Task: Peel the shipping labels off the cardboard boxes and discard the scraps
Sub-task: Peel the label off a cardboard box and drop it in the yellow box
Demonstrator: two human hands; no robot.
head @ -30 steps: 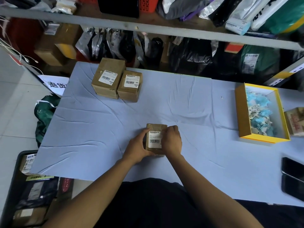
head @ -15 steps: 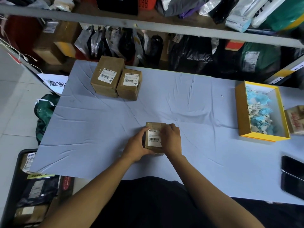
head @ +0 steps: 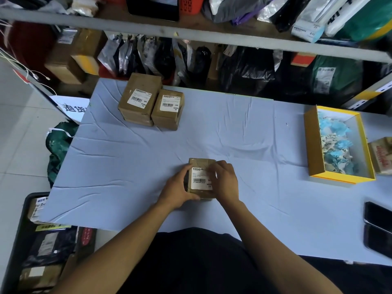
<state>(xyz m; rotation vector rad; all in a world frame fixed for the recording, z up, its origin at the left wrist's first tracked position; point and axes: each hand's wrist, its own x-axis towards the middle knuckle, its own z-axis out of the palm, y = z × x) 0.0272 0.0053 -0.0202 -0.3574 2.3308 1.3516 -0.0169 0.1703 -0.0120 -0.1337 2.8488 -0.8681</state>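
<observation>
A small cardboard box [head: 201,164] stands on the blue-grey table cloth [head: 233,134] in front of me, a white shipping label [head: 199,181] with a barcode on its top. My left hand [head: 178,187] grips the box's left side. My right hand [head: 224,181] holds the right side, its fingertips curled at the label's upper right corner. Two more labelled cardboard boxes [head: 140,98] [head: 168,109] stand side by side at the far left of the table.
A yellow-rimmed tray [head: 314,158] with blue and white paper scraps sits at the right, another small box [head: 381,154] beside it. Two dark phones [head: 377,228] lie at the right edge. Shelves of parcels stand behind the table; a black crate [head: 19,240] of parcels sits lower left.
The box and both hands stay in the same place. My right fingers have shifted up to the label's upper right corner.
</observation>
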